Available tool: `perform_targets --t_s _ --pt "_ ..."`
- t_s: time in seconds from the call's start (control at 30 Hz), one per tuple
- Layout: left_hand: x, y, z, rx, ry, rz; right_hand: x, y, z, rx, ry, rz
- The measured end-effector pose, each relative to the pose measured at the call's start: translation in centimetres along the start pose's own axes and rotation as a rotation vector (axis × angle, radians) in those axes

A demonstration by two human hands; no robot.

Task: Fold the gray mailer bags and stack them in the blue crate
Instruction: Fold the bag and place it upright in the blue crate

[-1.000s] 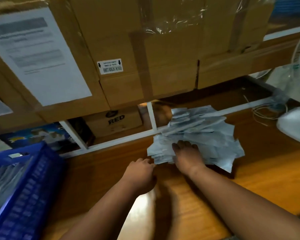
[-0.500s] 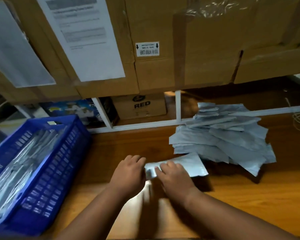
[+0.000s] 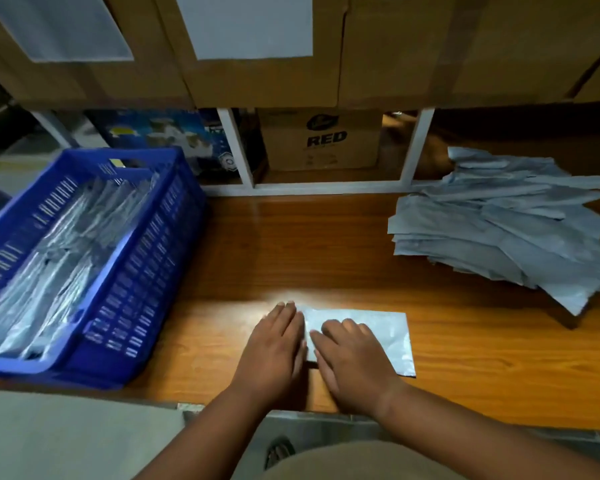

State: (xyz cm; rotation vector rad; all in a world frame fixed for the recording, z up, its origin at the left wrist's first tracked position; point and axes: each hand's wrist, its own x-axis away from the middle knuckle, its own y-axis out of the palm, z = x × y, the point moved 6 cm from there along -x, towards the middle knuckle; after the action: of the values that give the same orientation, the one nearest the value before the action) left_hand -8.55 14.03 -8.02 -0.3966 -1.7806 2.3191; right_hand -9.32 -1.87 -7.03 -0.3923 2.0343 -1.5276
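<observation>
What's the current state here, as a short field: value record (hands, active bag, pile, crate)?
left hand: flat, fingers straight, on the table at the bag's left edge
right hand: flat, pressing on the bag
active bag: single gray mailer, flat on the wooden table, near the front edge
unfolded pile: loose heap of gray mailers, far right of table
blue crate: left side, already holds mailers
background: cardboard boxes above, one marked RED behind
</observation>
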Motion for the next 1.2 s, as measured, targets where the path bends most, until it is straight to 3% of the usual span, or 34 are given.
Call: perform_targets --t_s 0.1,0.2,0.3,1.2 --pt "-1.4 -0.3 0.4 0.019 -0.014 0.02 -1.0 -0.1 1.6 0.018 0.162 -0.003" --pt "-2.3 -0.1 1.2 -0.014 0.06 -0.035 -1.8 1.2 2.8 0.021 0.303 -0.172" --pt "-2.4 1.7 1.2 -0.046 0.102 -0.122 -1.7 3.2 2.2 -0.008 0.264 -0.288" --pt "-2.5 4.2 0.7 -0.08 0.072 -0.242 -2.1 4.5 2.6 0.01 0.243 -0.258"
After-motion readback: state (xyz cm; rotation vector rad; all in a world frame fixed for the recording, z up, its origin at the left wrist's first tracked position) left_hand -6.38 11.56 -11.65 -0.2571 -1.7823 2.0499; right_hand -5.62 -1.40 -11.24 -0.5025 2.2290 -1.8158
